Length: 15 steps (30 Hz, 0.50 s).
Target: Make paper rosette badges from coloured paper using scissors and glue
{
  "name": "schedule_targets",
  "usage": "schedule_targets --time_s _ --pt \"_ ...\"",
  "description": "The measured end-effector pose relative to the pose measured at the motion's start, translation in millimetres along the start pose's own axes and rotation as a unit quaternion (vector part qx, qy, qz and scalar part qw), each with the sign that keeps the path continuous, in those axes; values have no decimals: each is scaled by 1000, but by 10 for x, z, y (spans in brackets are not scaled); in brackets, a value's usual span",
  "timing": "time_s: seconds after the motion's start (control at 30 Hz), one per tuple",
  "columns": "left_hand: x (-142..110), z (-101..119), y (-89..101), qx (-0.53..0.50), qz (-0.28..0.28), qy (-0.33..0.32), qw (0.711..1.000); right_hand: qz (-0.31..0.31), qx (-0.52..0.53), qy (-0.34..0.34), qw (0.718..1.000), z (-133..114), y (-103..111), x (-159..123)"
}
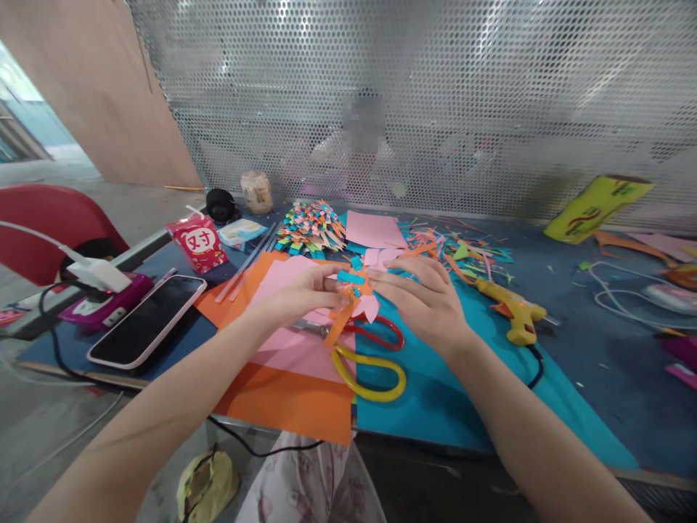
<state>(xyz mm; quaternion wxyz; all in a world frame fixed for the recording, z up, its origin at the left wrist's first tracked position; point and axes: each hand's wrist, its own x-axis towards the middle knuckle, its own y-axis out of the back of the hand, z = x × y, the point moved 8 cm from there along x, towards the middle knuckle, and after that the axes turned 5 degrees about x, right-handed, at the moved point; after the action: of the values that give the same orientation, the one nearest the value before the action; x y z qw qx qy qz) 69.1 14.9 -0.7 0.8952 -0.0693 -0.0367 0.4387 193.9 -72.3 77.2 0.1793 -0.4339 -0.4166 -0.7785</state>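
Note:
My left hand pinches the left side of a small craft made of paper strips, orange with blue and pink pieces. From the other side, the fingertips of my right hand close on the same paper craft; its thumb is partly hidden. An orange strip hangs down from it. Just below lie scissors with red and yellow handles, their blades partly covered by my left hand. Under these are pink, orange and blue paper sheets.
A heap of folded paper strips and loose strips lie at the back. A yellow glue gun rests at right. A phone, a purple power strip and a red snack packet are at left. Perforated metal stands behind.

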Motion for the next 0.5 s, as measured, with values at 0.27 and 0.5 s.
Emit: schedule_targets --time_s 0.27,0.5 --pt "-9 59 -22 -55 24 -17 998 -16 43 -30 998 18 -44 -34" --pt "41 -2 190 -71 123 -13 990 -38 -35 -129 990 263 125 -70"
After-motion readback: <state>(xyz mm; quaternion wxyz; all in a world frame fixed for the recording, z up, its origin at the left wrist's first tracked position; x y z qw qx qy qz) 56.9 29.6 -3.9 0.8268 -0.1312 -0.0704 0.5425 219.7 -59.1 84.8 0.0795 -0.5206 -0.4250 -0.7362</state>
